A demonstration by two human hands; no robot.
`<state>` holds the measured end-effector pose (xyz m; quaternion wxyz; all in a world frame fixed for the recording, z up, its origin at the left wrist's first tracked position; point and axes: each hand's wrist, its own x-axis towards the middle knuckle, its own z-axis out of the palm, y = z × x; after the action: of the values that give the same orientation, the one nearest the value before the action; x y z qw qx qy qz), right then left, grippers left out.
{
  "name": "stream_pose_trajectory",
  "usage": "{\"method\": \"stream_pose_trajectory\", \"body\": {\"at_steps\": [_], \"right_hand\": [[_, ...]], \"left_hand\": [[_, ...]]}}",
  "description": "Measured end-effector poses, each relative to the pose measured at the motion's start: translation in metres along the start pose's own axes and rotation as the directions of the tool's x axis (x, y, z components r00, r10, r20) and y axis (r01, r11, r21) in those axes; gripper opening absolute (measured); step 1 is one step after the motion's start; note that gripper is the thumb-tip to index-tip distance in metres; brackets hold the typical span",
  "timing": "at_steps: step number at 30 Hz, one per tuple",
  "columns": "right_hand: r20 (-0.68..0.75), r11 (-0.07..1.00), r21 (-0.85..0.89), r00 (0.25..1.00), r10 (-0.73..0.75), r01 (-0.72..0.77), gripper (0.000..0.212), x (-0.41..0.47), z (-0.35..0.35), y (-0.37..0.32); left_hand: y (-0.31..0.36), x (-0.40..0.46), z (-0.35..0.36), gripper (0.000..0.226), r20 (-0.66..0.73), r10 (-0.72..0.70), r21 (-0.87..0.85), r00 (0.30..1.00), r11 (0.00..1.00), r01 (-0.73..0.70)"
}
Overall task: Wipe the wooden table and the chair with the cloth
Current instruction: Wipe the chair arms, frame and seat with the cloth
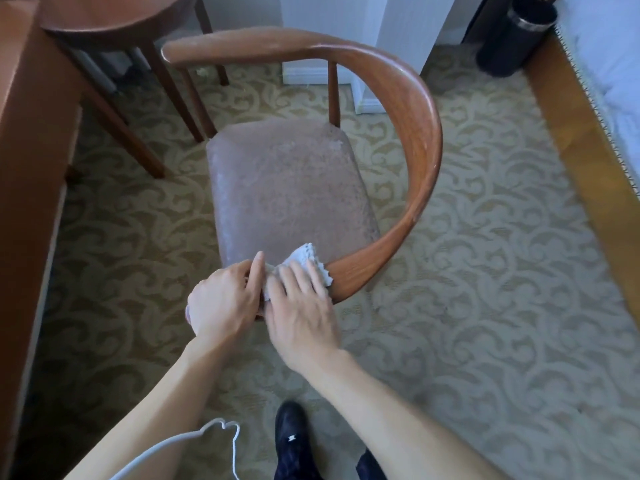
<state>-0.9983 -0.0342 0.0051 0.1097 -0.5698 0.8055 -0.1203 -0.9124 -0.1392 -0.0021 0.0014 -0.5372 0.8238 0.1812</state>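
Note:
A wooden chair with a curved back rail (412, 109) and a worn pinkish seat (287, 188) stands on the carpet in front of me. A small white cloth (306, 259) lies over the near end of the rail. My right hand (304, 306) presses flat on the cloth with straight fingers. My left hand (221, 303) grips the end of the rail right beside it, its fingers curled round the wood and one finger touching the cloth's edge. A round wooden table (104, 15) stands at the top left.
A tall wooden cabinet side (27, 150) fills the left edge. A black bin (512, 36) stands top right by a bed with a wooden frame (581, 133). My dark shoe (294, 441) and a white cord (221, 434) are on the patterned carpet below.

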Motion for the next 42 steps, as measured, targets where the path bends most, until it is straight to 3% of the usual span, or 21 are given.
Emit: {"method": "stream_pose_trajectory", "body": {"at_steps": [2, 6, 10, 14, 16, 18, 20, 23, 25, 27, 28, 30, 32, 35, 38, 40, 42], "right_hand": [[0.006, 0.999, -0.041, 0.999, -0.033, 0.034, 0.033, 0.0, -0.008, 0.029], [-0.019, 0.977, -0.159, 0.99, 0.141, -0.142, 0.049, 0.01, -0.039, 0.113], [-0.115, 0.959, -0.167, 0.971, 0.211, -0.228, 0.054, 0.024, -0.057, 0.156], [-0.219, 0.961, 0.009, 0.938, 0.27, -0.275, 0.026, 0.025, -0.05, 0.133], [-0.211, 0.947, 0.182, 0.93, 0.301, -0.265, 0.03, 0.019, -0.052, 0.117], [-0.147, 0.788, 0.504, 0.863, 0.483, -0.355, 0.034, 0.013, -0.07, 0.106], [-0.031, 0.487, 0.762, 0.727, 0.686, -0.428, 0.034, 0.013, -0.099, 0.098], [0.146, 0.154, 0.892, 0.591, 0.794, -0.426, 0.034, 0.016, -0.147, 0.088], [0.244, -0.026, 0.931, 0.568, 0.786, -0.364, 0.03, 0.019, -0.173, 0.091], [0.302, -0.097, 0.935, 0.625, 0.72, -0.341, 0.026, 0.027, -0.193, 0.099], [0.308, -0.081, 0.934, 0.665, 0.681, -0.349, 0.027, 0.03, -0.198, 0.103], [0.279, -0.057, 0.95, 0.748, 0.602, -0.308, 0.023, 0.033, -0.202, 0.112], [0.181, 0.084, 0.964, 0.852, 0.491, -0.253, 0.024, 0.032, -0.202, 0.128], [0.0, 0.346, 0.935, 0.976, 0.218, -0.077, 0.022, 0.029, -0.204, 0.167], [-0.05, 0.539, 0.842, 0.998, 0.049, 0.015, 0.034, 0.034, -0.21, 0.205], [0.016, 0.517, 0.855, 1.0, 0.024, -0.026, 0.035, 0.039, -0.218, 0.224], [0.061, 0.444, 0.894, 0.998, 0.032, -0.069, 0.016, 0.049, -0.229, 0.239]], "left_hand": [[0.001, -0.002, -0.002, 0.064, -0.001, 0.016, 0.053, 1.0, 0.998, -0.015], [0.002, -0.002, -0.004, 0.067, 0.041, -0.028, 0.076, 0.999, 0.997, 0.025], [0.002, -0.001, -0.002, 0.064, 0.017, -0.036, 0.098, 0.999, 0.995, 0.034], [0.001, 0.001, -0.001, 0.058, 0.064, -0.016, 0.151, 0.998, 0.988, 0.007], [0.006, 0.001, -0.011, 0.053, 0.133, -0.045, 0.07, 0.99, 0.997, 0.036], [0.024, -0.005, -0.028, 0.048, 0.197, -0.052, -0.131, 0.979, 0.988, 0.079], [0.053, -0.015, -0.051, 0.042, 0.224, 0.031, -0.3, 0.974, 0.953, 0.039], [0.101, -0.029, -0.077, 0.025, 0.238, 0.15, -0.417, 0.96, 0.908, -0.039], [0.133, -0.029, -0.087, 0.017, 0.211, 0.137, -0.508, 0.968, 0.861, -0.011], [0.165, -0.023, -0.093, 0.026, 0.231, 0.176, -0.62, 0.957, 0.785, 0.006], [0.18, -0.02, -0.093, 0.03, 0.264, 0.191, -0.697, 0.945, 0.715, 0.05], [0.208, -0.016, -0.101, 0.043, 0.36, 0.142, -0.87, 0.922, 0.409, 0.277], [0.227, -0.01, -0.096, 0.054, 0.391, 0.103, -0.916, 0.915, 0.14, 0.376], [0.252, -0.004, -0.084, 0.051, 0.336, -0.028, -0.937, 0.941, 0.095, 0.337], [0.283, -0.002, -0.075, 0.043, 0.318, -0.152, -0.939, 0.936, 0.086, 0.333], [0.302, -0.002, -0.074, 0.036, 0.29, -0.216, -0.933, 0.932, 0.153, 0.326], [0.316, -0.004, -0.074, 0.028, 0.274, -0.206, -0.93, 0.939, 0.192, 0.314]]}}
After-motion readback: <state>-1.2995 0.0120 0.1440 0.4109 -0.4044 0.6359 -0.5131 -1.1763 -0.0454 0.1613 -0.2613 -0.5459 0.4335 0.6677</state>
